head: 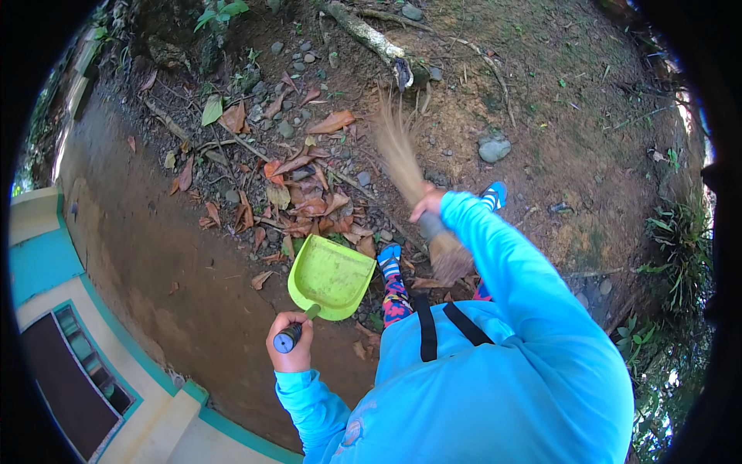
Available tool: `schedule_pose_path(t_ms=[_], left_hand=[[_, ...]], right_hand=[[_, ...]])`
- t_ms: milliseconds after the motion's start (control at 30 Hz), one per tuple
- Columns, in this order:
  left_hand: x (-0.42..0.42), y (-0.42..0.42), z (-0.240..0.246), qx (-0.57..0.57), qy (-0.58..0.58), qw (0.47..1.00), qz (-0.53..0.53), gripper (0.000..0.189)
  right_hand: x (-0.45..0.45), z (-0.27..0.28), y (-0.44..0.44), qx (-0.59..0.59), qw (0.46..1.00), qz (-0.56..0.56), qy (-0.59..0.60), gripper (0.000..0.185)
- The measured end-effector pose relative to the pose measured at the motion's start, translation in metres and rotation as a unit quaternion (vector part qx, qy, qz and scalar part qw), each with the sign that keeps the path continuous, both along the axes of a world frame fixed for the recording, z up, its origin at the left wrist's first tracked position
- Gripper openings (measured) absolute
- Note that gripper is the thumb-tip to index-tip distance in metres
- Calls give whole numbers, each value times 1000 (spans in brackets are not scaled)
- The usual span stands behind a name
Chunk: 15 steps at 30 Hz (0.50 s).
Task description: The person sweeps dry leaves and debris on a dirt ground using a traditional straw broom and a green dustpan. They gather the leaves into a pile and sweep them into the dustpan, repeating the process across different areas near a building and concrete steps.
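Observation:
My left hand [291,342] is closed around the dark grip of a yellow-green plastic dustpan [331,275], whose pan lies near my left foot, beside a pile of dry brown leaves [310,200]. My right hand [430,203] grasps a stick broom [403,156] around its bound middle. The broom's thin bristles fan out, somewhat blurred, over the soil just below the end of a pale branch [371,37]. The bristles' tips are too blurred to tell whether they touch the ground.
A grey stone [494,148] lies on the dirt slope at right. Thin roots and twigs [348,178] cross the leaves and pebbles. A cream and teal building wall [139,342] with a louvred window stands at lower left. Green plants [675,249] grow along the right edge.

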<state>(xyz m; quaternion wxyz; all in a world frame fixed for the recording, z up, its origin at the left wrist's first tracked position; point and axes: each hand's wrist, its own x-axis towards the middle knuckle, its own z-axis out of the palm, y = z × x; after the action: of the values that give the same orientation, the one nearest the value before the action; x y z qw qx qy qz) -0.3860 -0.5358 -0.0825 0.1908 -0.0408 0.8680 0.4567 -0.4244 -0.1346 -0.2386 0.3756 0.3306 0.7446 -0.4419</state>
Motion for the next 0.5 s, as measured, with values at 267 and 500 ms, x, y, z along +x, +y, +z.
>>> schedule_pose_path(t_ms=[267,500], left_hand=[[6,-6,-4,-5,-3,1000,25,13],[18,-11,-11,10,2,999,50,14]], right_hand=[[81,60,0,-280,955,-30,94,121],[5,13,6,91,992,85,-18,121]])
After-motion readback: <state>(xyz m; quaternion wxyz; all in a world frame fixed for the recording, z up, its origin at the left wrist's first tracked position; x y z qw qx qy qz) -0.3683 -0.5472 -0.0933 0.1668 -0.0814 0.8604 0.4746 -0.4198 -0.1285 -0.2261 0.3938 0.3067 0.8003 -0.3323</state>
